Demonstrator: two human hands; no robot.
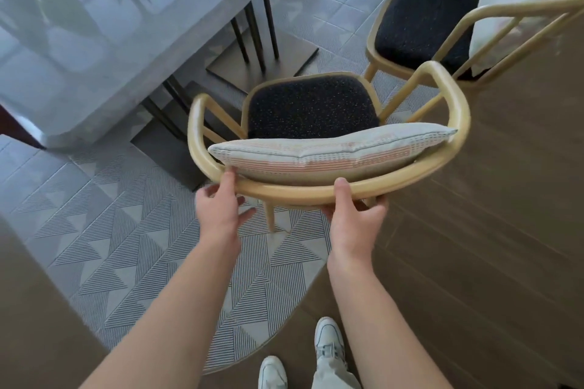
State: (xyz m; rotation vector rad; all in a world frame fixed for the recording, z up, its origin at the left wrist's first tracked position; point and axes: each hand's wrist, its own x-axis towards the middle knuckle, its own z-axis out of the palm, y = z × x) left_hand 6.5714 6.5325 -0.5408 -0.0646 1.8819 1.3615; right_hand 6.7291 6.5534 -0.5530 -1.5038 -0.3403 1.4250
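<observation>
Together, the two hands hold one chair (458,110) by its curved back rail (290,191). The right hand (354,218) clamps the rail, thumb on top and fingers curled beneath. The left hand (218,208) takes the same rail further along, thumb hooked over the top and fingers loosely bent under it, which looks like a lighter hold.

From the grip the chair lies straight ahead, away from the person. The rail runs crosswise from one hand to the other, and the chair's front-to-back line runs forward from between them. Neither hand is clearly nearer to the chair's middle; they sit about evenly to either side of it.

Just beyond the thumbs a pale striped cushion (331,148) stands on edge against the inside of the rail. Past it lies the dark speckled seat (313,104). The frame is a yellow-tan loop that sweeps round into both arms.

Further ahead and left of the grip stands a grey table (110,57); ahead and right, a second chair (423,28) of the same make. Judged from this layout, a push would send the held chair forward over the patterned rug (142,230), toward the table's edge.
</observation>
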